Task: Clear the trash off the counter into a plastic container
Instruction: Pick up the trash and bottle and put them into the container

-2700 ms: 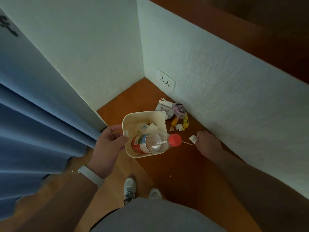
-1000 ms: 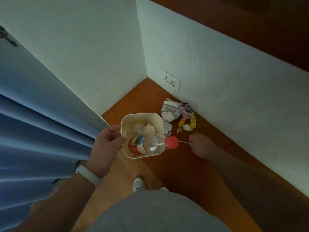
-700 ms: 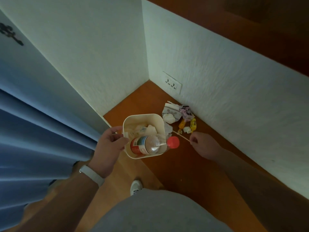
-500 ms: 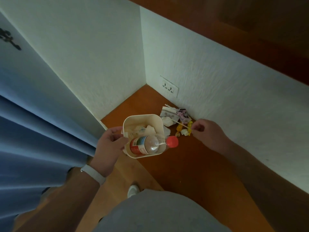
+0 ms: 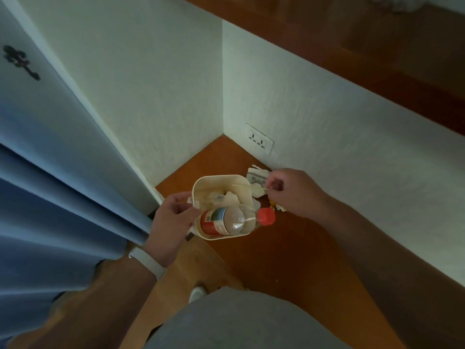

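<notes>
Fingers of the right hand pinch a thin stick, with its far end over the container. The left hand grips the container's near wall, holding it at the counter edge. A bottle lies across the top. Step in hand: dropping the stick in. Paper and wrappers are on the counter by the wall. Next move probably: release the stick over the opening, then reach for those.

Left hand: grips the cream container by its rim.
Right hand: pinches a thin stick over the container's far corner.
Bottle: red-capped, lying in the container.
Wrappers: on the counter, against the wall.
</notes>
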`<act>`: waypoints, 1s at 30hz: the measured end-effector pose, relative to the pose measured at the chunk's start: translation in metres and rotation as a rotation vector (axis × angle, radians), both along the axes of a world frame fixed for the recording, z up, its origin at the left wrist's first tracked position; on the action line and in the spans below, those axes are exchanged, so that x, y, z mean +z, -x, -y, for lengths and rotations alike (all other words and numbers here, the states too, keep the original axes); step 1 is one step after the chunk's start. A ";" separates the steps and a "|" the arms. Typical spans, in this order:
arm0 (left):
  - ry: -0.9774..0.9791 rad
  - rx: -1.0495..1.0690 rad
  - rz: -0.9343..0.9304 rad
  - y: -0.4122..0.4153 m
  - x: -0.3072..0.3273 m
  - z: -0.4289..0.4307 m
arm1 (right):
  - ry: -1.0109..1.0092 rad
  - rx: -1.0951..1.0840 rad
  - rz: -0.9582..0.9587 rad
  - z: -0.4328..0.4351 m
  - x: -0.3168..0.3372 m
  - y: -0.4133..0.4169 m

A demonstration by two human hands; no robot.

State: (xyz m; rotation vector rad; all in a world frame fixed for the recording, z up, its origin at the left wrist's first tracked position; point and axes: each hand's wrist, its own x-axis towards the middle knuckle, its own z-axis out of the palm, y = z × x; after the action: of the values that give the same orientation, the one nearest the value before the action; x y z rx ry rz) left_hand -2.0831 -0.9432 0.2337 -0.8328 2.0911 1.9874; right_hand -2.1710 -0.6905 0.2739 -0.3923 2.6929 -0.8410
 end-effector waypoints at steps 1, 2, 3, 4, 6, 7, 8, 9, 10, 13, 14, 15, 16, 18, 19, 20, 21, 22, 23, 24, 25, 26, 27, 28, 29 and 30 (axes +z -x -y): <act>-0.006 -0.003 -0.001 0.000 -0.001 0.000 | -0.009 0.016 -0.007 0.007 -0.002 0.005; -0.013 -0.001 -0.001 0.000 -0.001 0.000 | -0.027 0.041 -0.019 0.014 -0.004 0.011; -0.022 0.003 0.002 0.000 -0.001 0.000 | -0.057 0.072 -0.038 0.021 -0.007 0.016; -0.029 0.006 0.006 0.000 -0.002 0.000 | -0.090 0.106 -0.059 0.027 -0.010 0.019; -0.031 0.008 0.010 0.000 -0.003 0.000 | -0.117 0.160 -0.076 0.036 -0.015 0.026; -0.029 0.008 0.010 0.000 -0.004 0.001 | -0.110 0.180 -0.072 0.040 -0.017 0.028; -0.027 0.014 0.010 0.001 -0.004 0.001 | -0.100 0.195 -0.064 0.042 -0.020 0.030; -0.025 0.027 0.014 0.001 -0.005 0.003 | -0.089 0.206 -0.057 0.042 -0.022 0.031; -0.022 0.042 0.019 0.001 -0.005 0.004 | -0.073 0.209 -0.050 0.042 -0.024 0.032; -0.013 0.084 0.029 0.003 -0.006 0.008 | 0.009 0.150 -0.027 0.034 -0.031 0.033; -0.009 0.100 0.030 0.003 -0.006 0.010 | 0.033 0.114 -0.016 0.030 -0.035 0.034; -0.004 0.114 0.031 0.003 -0.007 0.012 | 0.050 0.072 -0.003 0.024 -0.040 0.035; -0.001 0.125 0.032 0.002 -0.007 0.014 | 0.052 0.034 0.010 0.018 -0.049 0.038; -0.003 0.147 0.030 0.001 -0.007 0.017 | 0.005 0.006 0.038 0.005 -0.071 0.043; -0.005 0.157 0.031 0.000 -0.007 0.018 | -0.040 0.016 0.055 0.000 -0.084 0.044; -0.006 0.164 0.032 0.000 -0.007 0.019 | -0.090 0.034 0.068 -0.005 -0.097 0.045; -0.007 0.170 0.033 -0.002 -0.007 0.021 | -0.132 0.057 0.077 -0.008 -0.110 0.045; -0.006 0.177 0.033 -0.003 -0.007 0.021 | -0.167 0.080 0.083 -0.009 -0.121 0.043; -0.005 0.184 0.033 -0.005 -0.007 0.022 | -0.194 0.105 0.089 -0.009 -0.131 0.041; -0.001 0.190 0.030 -0.007 -0.007 0.024 | -0.216 0.135 0.088 -0.007 -0.141 0.040; 0.002 0.194 0.026 -0.008 -0.007 0.024 | -0.233 0.162 0.079 -0.005 -0.149 0.039; 0.007 0.198 0.022 -0.010 -0.007 0.024 | -0.251 0.179 0.072 -0.002 -0.156 0.038; 0.011 0.203 0.021 -0.012 -0.007 0.024 | -0.268 0.190 0.061 0.002 -0.162 0.038; 0.012 0.212 0.025 -0.014 -0.008 0.024 | -0.289 0.201 0.051 0.004 -0.167 0.038; 0.011 0.221 0.031 -0.015 -0.008 0.024 | -0.311 0.213 0.038 0.007 -0.172 0.038; 0.011 0.227 0.039 -0.016 -0.009 0.025 | -0.334 0.224 0.023 0.010 -0.177 0.039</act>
State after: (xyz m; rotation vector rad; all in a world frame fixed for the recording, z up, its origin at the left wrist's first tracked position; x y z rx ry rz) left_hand -2.0670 -0.9679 0.2244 -1.1476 2.0685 2.0491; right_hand -2.2098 -0.7008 0.0973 -0.5843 2.6371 -0.3232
